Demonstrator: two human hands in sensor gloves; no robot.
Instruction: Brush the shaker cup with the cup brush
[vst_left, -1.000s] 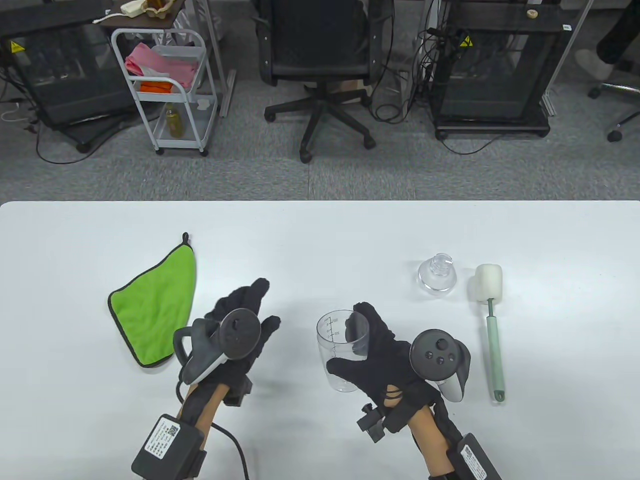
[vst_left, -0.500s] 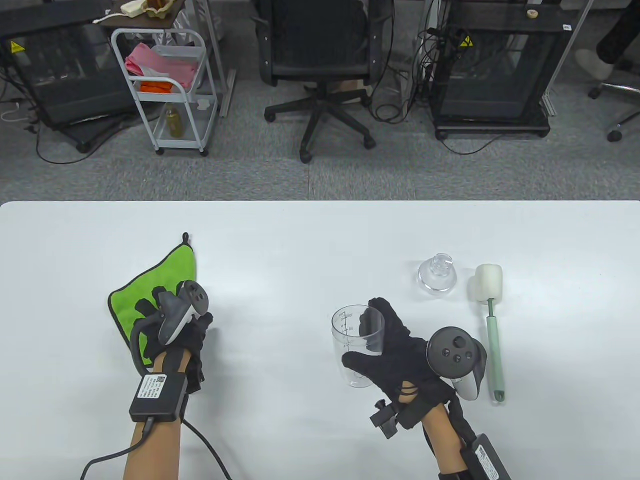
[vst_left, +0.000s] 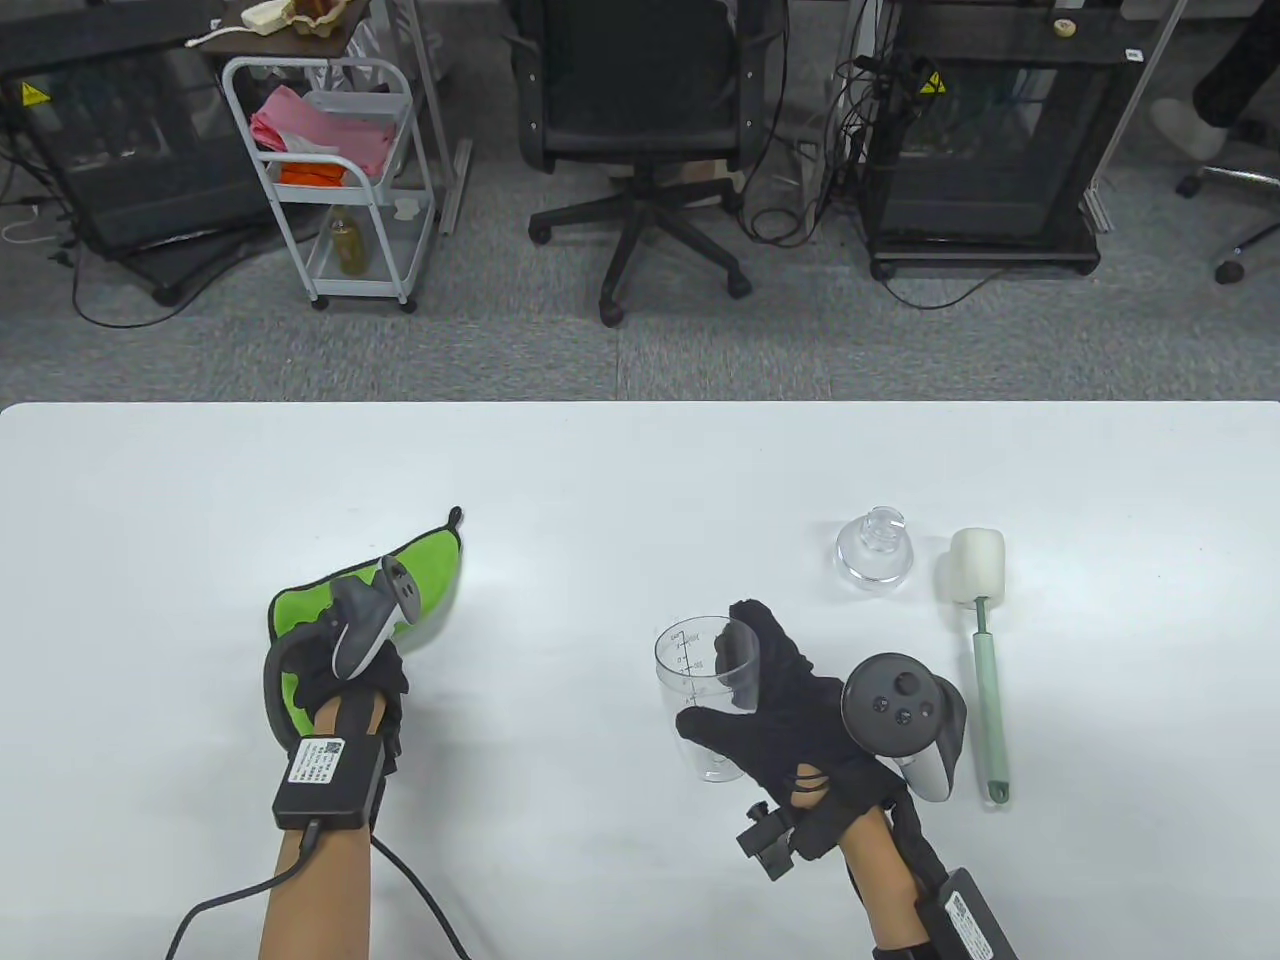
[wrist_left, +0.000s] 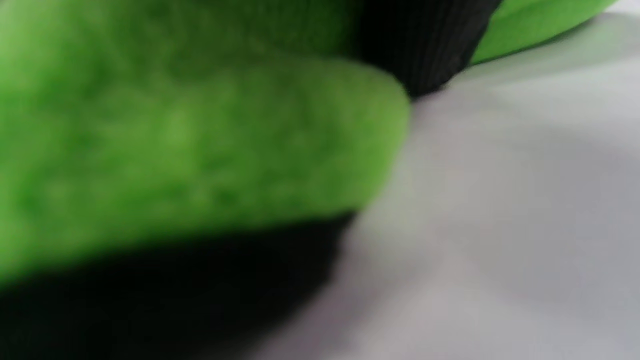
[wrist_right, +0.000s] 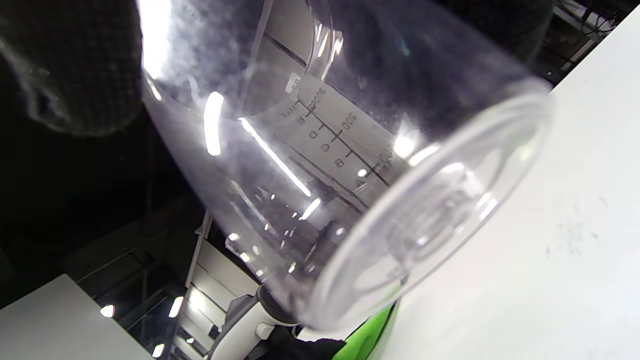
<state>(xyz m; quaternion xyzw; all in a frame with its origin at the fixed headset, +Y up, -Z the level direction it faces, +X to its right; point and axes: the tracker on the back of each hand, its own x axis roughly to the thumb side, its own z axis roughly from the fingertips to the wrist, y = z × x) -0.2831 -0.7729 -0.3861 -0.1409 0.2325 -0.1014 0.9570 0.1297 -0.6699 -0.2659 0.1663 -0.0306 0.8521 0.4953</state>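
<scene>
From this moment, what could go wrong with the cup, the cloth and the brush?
1. The right hand holds the clear shaker cup tilted above the table; a smooth wall may slip in the glove.
2. The left hand grips the green cloth, not the cup brush, which lies untouched, so brushing may be delayed.
3. The clear lid lies close beside the brush's sponge; reaching there may knock it.

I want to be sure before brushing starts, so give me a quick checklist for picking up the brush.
1. Clear plastic shaker cup held in right hand: ok.
2. Cup lifted off the white table: ok.
3. Clear lid off the cup: ok.
4. Green-handled sponge cup brush lying untouched: ok.
5. Left hand free for the brush: not ok, it grips the green cloth.
6. Cup interior dry: cannot tell.
</scene>
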